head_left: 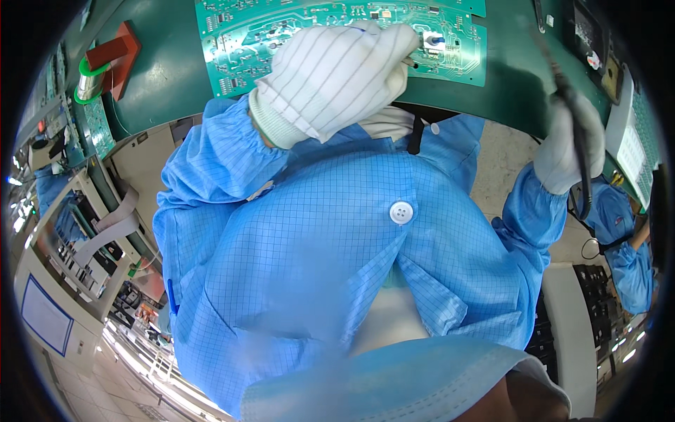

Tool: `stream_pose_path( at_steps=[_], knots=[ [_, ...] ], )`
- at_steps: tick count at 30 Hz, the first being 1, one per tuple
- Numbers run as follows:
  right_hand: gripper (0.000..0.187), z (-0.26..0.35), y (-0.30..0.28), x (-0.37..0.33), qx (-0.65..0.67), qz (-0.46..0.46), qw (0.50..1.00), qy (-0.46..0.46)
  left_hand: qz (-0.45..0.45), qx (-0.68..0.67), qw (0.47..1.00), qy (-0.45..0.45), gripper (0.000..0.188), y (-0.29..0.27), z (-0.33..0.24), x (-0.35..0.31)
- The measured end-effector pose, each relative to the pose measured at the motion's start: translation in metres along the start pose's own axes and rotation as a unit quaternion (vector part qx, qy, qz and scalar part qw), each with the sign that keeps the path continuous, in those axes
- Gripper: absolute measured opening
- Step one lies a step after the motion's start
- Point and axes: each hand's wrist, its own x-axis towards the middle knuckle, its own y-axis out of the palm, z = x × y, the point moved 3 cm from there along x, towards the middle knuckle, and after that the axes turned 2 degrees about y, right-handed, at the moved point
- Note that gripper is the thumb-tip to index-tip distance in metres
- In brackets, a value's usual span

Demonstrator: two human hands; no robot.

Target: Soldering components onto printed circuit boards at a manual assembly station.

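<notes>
A green circuit board (pixel 460 67) with many small soldered parts lies on the bench in front of me. My left hand (pixel 337 81), in a white striped glove, rests over its near middle. The fingers are curled and pinched; a small dark bit shows at the fingertips, too little to identify. Just right of them, a component with a blue stub (pixel 436 41) sits on the board. Off to the right, my right hand (pixel 573 141), also gloved, grips a black soldering iron (pixel 564 84). Its blurred tip points up and away, apart from the board.
At the left a green-rimmed spool of solder wire (pixel 89 83) hangs on a red stand (pixel 126 60). A sponge holder (pixel 612 83) and a dark tray (pixel 589 39) stand at the right bench edge. Another person in blue (pixel 626 267) is at far right.
</notes>
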Motion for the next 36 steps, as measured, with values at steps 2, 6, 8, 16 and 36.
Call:
stream_pose_path(
  at_steps=[2,6,8,16,36],
  knots=[
    [0.019,-0.018,-0.006,0.013,0.003,-0.121,0.992,-0.03,-0.022,-0.014,1.0,0.016,0.012,0.003,-0.006,0.01],
    [0.017,-0.033,-0.014,0.028,-0.173,-0.11,0.974,-0.097,-0.064,-0.039,0.997,0.005,0.013,-0.004,-0.012,0.022],
    [0.017,-0.031,-0.015,0.025,-0.214,-0.092,0.968,-0.09,-0.035,-0.069,0.996,-0.048,0.014,-0.015,-0.008,0.018],
    [0.02,-0.015,0.027,0.002,0.006,-0.095,0.995,0.031,-0.228,-0.07,0.915,-0.325,0.018,-0.064,0.107,-0.01],
    [0.024,-0.013,0.03,0.004,0.0,-0.109,0.992,0.069,-0.273,-0.068,0.902,-0.328,0.025,-0.038,0.172,-0.031]
  ],
)
